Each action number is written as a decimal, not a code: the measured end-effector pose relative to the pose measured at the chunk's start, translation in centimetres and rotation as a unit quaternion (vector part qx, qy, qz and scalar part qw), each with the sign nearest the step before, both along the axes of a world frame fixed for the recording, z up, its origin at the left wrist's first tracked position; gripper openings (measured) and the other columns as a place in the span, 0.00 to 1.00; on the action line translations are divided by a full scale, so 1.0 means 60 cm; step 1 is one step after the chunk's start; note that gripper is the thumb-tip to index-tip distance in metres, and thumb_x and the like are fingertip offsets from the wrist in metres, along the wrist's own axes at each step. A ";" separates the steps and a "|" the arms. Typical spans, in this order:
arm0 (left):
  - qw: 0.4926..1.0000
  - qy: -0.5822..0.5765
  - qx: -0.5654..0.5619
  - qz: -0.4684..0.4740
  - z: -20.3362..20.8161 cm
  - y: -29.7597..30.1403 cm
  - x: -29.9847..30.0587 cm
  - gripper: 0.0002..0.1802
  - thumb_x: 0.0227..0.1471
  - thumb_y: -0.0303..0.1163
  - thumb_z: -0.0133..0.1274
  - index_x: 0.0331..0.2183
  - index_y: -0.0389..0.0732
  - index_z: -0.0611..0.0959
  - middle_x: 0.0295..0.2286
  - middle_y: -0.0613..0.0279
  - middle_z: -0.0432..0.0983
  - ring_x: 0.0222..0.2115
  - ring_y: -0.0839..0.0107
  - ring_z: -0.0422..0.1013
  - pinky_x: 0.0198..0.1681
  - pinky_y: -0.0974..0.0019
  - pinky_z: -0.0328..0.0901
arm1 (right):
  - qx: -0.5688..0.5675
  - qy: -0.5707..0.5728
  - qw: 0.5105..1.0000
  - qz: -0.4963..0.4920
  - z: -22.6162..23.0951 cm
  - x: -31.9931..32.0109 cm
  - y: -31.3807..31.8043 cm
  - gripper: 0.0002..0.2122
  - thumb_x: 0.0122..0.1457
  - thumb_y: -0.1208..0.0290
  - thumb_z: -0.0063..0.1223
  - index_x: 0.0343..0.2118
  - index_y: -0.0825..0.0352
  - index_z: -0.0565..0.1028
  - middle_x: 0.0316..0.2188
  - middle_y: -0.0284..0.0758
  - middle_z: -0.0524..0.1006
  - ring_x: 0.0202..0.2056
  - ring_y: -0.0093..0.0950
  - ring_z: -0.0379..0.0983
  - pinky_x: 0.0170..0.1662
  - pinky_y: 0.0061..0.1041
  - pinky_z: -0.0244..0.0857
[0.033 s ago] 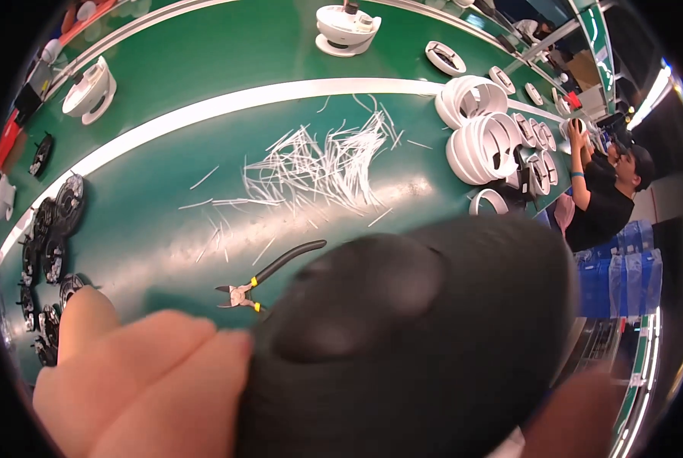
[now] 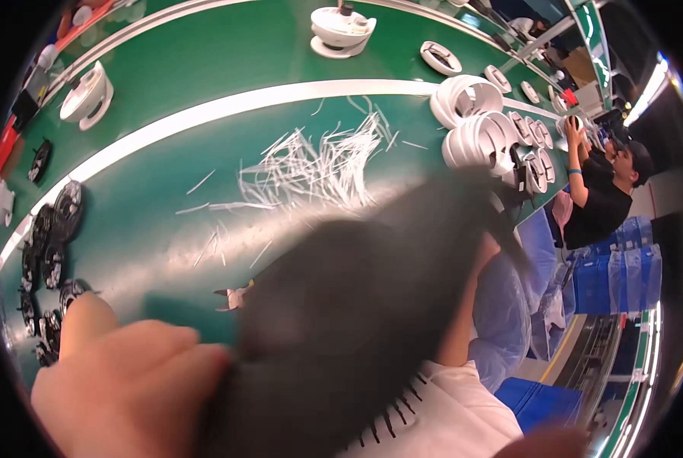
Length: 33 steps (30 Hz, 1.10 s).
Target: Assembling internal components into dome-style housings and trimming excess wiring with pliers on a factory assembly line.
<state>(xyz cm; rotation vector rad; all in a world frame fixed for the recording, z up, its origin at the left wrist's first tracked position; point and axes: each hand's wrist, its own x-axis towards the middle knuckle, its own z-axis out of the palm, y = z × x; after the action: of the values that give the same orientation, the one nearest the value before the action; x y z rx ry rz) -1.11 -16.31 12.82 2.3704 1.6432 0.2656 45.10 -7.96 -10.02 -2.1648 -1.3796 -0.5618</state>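
Dark grey-black bulky object [image 2: 341, 328] is up in the air, close before the worker, between them and the green bench [image 2: 150, 259]. It has just swung round: a moment ago it showed a wide rounded face with a smooth bulge, and now it stands slantwise, narrowing toward the upper right. That turn has bared a white garment [image 2: 463, 397], a bare forearm [image 2: 462, 328] and clear plastic wrapping [image 2: 502, 320] on the right, while the dark handle of the metal cutting pliers [image 2: 236, 296] has gone behind it, leaving only their head showing. I'd judge the piece is being turned about in mid-handling, not set down. The left hand [image 2: 135, 374] has its fingers folded, the ends meeting the object's left edge; whether they are clamped on it I cannot tell through the blur. Nor can I make out the right hand for certain, or say whose forearm that is. As for looks, the object seems matte and smeared by motion, with a thin dark spur at its upper right and short black prongs [image 2: 387, 424] along its lower edge, standing out against the white cloth. Beyond lies a loose heap of thin white strips [image 2: 318, 172].
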 end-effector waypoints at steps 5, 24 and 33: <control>0.999 -0.014 0.014 -0.033 -0.008 0.015 -0.013 0.26 0.41 0.14 0.45 0.44 0.43 0.62 0.36 0.46 0.67 0.29 0.65 0.68 0.31 0.71 0.66 | 0.082 -0.059 0.992 0.068 0.019 -0.024 -0.002 0.07 0.40 0.71 0.54 0.24 0.65 0.74 0.27 0.34 0.74 0.32 0.32 0.67 0.43 0.31 0.54; 0.743 -0.662 0.089 0.031 -0.177 0.235 0.047 0.43 0.43 0.13 0.43 0.53 0.44 0.37 0.52 0.46 0.48 0.26 0.75 0.70 0.24 0.80 0.66 | -0.043 0.121 0.825 0.550 0.181 -0.273 -0.105 0.10 0.34 0.85 0.51 0.24 0.67 0.72 0.28 0.36 0.73 0.29 0.33 0.69 0.32 0.28 0.64; 0.713 -0.700 0.019 0.045 -0.234 0.251 0.051 0.47 0.41 0.14 0.47 0.53 0.36 0.34 0.49 0.47 0.51 0.45 0.66 0.61 0.45 0.68 0.62 | -0.272 0.118 0.666 0.685 0.162 -0.347 -0.068 0.23 0.34 0.69 0.62 0.36 0.69 0.68 0.41 0.43 0.62 0.45 0.41 0.58 0.46 0.37 0.56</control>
<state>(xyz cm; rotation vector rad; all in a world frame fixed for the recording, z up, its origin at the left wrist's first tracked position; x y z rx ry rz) 1.95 -1.23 -1.23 1.2105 0.8627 1.5974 24.30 -12.05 -0.32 -0.7928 -2.6078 0.7704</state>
